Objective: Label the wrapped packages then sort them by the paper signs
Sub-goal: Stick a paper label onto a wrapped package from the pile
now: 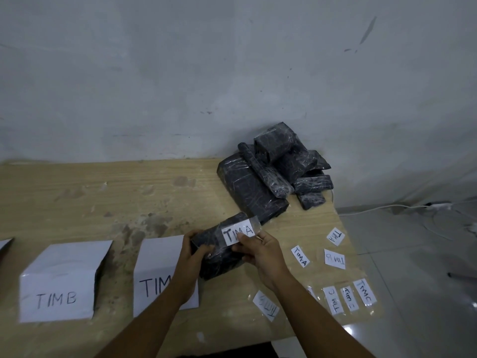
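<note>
- One package point(219, 263) was mid-labelling: left hand point(192, 251) gripped it, right hand point(263, 251) pinched a label point(238, 232) onto it.
- The pile point(245, 187) was unlabelled; none lay at the signs point(59, 280).

A left hand point(192, 250) grips the left end of a black wrapped package point(219, 264), held just above a wooden table point(103, 192). A right hand point(263, 254) pinches the near edge of a label point(238, 233) reading "TIM A", which lies with clear tape on the package's upper face. A pile of wrapped packages point(273, 164) sits at the table's far right corner, against a grey wall point(180, 73). On the near left stands a folded TIM B sign point(59, 280). Right of it is a second sign point(157, 257), its lettering partly hidden by the left forearm. Loose labels point(300, 256) lie scattered on the near right. A white cable point(374, 209) runs across the tiled floor point(413, 254) to the right.
</note>
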`<state>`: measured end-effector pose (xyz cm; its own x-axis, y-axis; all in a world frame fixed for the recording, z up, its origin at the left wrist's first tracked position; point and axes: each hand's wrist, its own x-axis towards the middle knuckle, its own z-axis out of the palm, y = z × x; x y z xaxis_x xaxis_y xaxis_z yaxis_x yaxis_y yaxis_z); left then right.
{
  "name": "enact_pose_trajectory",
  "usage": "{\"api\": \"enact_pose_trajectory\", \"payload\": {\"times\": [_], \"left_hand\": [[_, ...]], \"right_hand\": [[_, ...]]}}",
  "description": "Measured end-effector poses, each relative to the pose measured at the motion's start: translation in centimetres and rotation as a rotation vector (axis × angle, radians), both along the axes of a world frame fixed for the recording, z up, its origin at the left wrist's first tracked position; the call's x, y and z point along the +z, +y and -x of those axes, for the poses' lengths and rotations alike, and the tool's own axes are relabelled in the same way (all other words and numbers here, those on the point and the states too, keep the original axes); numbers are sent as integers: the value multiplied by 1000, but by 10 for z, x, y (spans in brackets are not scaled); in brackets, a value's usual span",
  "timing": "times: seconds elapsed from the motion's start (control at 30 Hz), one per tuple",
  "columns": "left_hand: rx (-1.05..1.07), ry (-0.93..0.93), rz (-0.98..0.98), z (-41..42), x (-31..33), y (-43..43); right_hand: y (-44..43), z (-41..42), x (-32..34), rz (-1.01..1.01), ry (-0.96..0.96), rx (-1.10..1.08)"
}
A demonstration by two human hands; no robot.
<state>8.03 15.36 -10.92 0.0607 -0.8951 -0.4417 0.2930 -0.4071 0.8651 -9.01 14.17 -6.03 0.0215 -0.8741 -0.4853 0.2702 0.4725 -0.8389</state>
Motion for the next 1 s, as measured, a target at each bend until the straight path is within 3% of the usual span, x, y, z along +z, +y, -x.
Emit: {"api": "enact_pose_trajectory", "payload": {"times": [0.33, 0.63, 0.77, 1.0], "left_hand": [[43, -67, 16, -2, 5, -5], [-200, -69, 19, -10, 10, -4], [-306, -313, 191, -15, 0, 0], [-257, -383, 166, -13, 1, -6]], "right_hand": [[-12, 1, 1, 35, -118, -188], [-16, 9, 5, 56, -100, -245], [-17, 14, 3, 65, -121, -225], [-9, 17, -1, 84, -40, -57]]}}
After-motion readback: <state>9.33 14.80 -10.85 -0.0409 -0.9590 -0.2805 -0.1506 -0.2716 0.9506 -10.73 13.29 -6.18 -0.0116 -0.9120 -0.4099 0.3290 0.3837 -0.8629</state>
